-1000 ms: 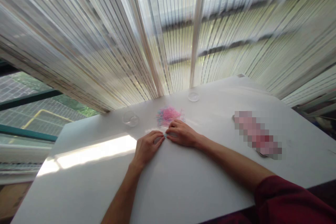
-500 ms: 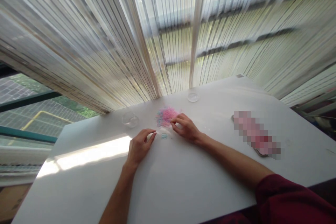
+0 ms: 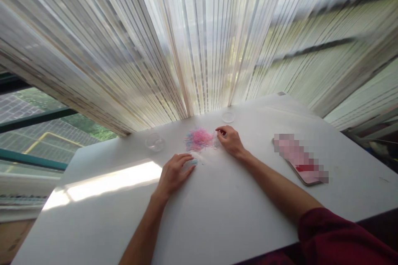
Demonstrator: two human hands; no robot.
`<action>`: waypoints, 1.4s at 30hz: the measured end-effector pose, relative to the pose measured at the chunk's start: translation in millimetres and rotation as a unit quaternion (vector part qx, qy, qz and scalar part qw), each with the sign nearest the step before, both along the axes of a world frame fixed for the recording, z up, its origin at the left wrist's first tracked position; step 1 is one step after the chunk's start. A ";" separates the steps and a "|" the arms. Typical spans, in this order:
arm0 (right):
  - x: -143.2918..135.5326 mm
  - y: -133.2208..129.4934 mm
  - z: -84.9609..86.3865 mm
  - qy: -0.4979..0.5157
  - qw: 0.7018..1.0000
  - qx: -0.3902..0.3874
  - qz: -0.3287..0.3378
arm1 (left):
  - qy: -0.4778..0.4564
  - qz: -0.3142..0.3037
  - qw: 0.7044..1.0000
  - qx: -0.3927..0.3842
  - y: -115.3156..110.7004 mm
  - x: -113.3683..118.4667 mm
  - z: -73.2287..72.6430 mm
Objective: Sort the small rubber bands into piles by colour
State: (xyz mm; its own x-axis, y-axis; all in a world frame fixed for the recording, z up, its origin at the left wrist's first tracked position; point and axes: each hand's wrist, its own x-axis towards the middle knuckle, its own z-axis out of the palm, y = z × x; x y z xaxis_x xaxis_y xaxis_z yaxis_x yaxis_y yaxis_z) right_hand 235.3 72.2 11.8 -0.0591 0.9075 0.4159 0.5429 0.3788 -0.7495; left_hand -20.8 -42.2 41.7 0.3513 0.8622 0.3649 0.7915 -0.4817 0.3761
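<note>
A heap of small pink, blue and lilac pieces [image 3: 200, 138] lies on the white table [image 3: 199, 215]; their exact kind is too small to tell. My left hand [image 3: 175, 172] rests in front of it, thumb and fingers apart on either side of a small teal piece [image 3: 194, 161]. To the right of the heap, my right hand [image 3: 230, 140] has its fingers curled, thumb and forefinger close together. Whatever they may hold is too small to make out. A few pale, clear-looking pieces [image 3: 215, 144] lie between that hand and the heap.
Behind the left hand stands a clear round dish [image 3: 154, 142]. Another clear round lid or dish [image 3: 228, 117] lies by the far edge. A phone-shaped pink object [image 3: 300, 161], partly pixelated, is at the right. String curtains [image 3: 205, 70] hang along the table's back.
My left hand has moved right, up to the teal piece, with its fingers wider apart. My right hand has drawn back rightward and slightly away from the heap.
</note>
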 end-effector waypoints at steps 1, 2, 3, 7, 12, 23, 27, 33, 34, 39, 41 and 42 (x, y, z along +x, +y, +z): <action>0.8 -0.1 1.7 -0.010 1.000 -0.011 0.009 | 0.014 -0.009 1.000 -0.001 1.5 3.3 -1.9; 2.5 0.2 3.8 -0.024 0.999 -0.025 0.022 | 0.026 -0.012 1.000 -0.003 2.9 5.9 -3.5; 4.9 1.0 6.3 -0.042 0.998 -0.041 0.039 | 0.035 -0.011 0.999 -0.006 4.0 7.7 -4.7; 18.6 4.9 17.9 -0.124 0.976 -0.093 0.152 | 0.045 0.000 0.999 -0.016 5.6 10.5 -5.1; 26.6 4.2 27.5 -0.170 0.950 -0.096 0.242 | 0.025 0.027 0.999 -0.003 3.1 12.7 3.1; 22.2 4.1 19.1 -0.157 0.956 -0.050 0.244 | -0.010 0.059 0.998 -0.018 -12.5 18.1 6.8; 23.1 4.1 19.4 -0.157 0.957 -0.055 0.238 | -0.025 0.064 0.997 -0.024 -15.9 18.9 2.5; 17.4 -3.1 32.2 -0.135 0.959 -0.038 0.245 | -0.094 0.063 0.993 -0.028 -17.2 24.6 0.8; 14.8 -5.9 34.8 -0.123 0.959 -0.041 0.252 | -0.106 0.063 0.992 -0.031 -17.3 26.2 0.4; -5.8 -25.6 41.9 -0.093 0.954 -0.046 0.283 | -0.148 0.070 0.986 -0.043 -17.4 33.4 -3.1; -15.5 -34.7 41.5 -0.088 0.945 -0.035 0.312 | -0.162 0.081 0.983 -0.042 -16.9 35.1 -5.0; -20.0 -38.9 40.8 -0.087 0.940 -0.030 0.327 | -0.168 0.088 0.981 -0.041 -16.5 35.5 -6.0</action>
State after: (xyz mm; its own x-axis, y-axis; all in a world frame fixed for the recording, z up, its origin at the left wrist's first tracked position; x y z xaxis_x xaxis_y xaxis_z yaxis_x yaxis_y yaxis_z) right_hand 215.4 33.3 52.7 -0.6754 0.6746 0.2980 0.3243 0.6346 -0.7016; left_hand 14.7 -58.7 35.7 0.0655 0.9298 0.3621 0.6849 -0.3058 0.6614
